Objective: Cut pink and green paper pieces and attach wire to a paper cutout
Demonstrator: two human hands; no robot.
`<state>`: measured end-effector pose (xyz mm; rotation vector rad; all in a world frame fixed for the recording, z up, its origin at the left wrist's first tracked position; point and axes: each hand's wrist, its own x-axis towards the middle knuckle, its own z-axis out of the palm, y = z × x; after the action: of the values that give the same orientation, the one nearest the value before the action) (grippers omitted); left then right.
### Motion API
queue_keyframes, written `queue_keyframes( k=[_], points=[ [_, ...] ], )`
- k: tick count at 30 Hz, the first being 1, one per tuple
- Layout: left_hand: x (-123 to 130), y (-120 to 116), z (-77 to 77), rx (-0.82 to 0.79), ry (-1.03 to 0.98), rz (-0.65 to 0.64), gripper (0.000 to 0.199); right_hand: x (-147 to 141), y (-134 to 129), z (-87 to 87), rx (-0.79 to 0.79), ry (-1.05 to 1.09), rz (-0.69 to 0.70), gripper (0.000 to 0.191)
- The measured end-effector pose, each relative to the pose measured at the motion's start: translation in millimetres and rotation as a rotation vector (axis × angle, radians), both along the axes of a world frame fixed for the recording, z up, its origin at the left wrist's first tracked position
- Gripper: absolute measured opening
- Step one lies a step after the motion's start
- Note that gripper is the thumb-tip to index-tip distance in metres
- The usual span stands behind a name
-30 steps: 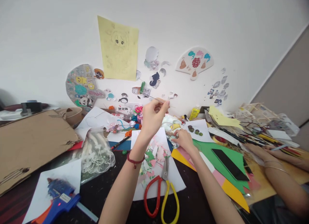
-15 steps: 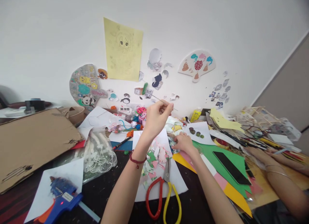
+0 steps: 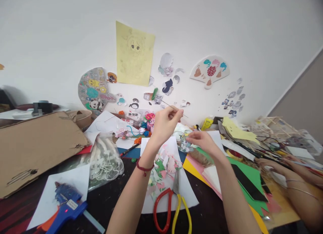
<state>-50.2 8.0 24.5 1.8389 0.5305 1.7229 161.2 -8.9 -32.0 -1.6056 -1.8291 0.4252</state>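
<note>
Dark tabletop (image 3: 108, 193): clear bag (image 3: 94, 183), white cords (image 3: 107, 167) inside; left hand (image 3: 165, 123) pinches stick (image 3: 166, 102); right hand (image 3: 204, 142), grip unclear.

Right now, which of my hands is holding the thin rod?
Your left hand, with the red bracelet at its wrist: the thin rod passes between its fingertips. The right hand is lower, with a bare wrist.

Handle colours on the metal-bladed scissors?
Red loop and yellow loop on the metal-bladed scissors; best in the head view, the only one.
</note>
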Motion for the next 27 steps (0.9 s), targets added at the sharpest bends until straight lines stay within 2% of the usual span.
queue_keyframes(
  k=[2,4,7,12,19,27],
  points=[
    [-4,-2,2.3,0.04,0.025,0.029,0.026,-15,-9,27.7,0.074,0.11,0.073,0.044],
    [-10,-6,6.0,0.109,0.052,0.072,0.024,-33,-18,50.6,0.135,0.346,0.181,0.041],
    [-21,-12,12.1,0.212,0.091,0.085,0.021,-54,-29,70.0,0.215,0.487,0.231,0.036],
    [-32,-18,15.9,0.202,0.219,0.038,0.021,-61,-33,73.4,0.29,0.524,0.227,0.032],
    [-31,-20,15.4,0.143,0.136,0.052,0.024,-53,-33,73.5,0.322,0.519,0.21,0.03],
    [-33,-24,18.9,0.207,0.157,0.088,0.022,-57,-37,73.5,0.317,0.528,0.246,0.03]
  ],
)
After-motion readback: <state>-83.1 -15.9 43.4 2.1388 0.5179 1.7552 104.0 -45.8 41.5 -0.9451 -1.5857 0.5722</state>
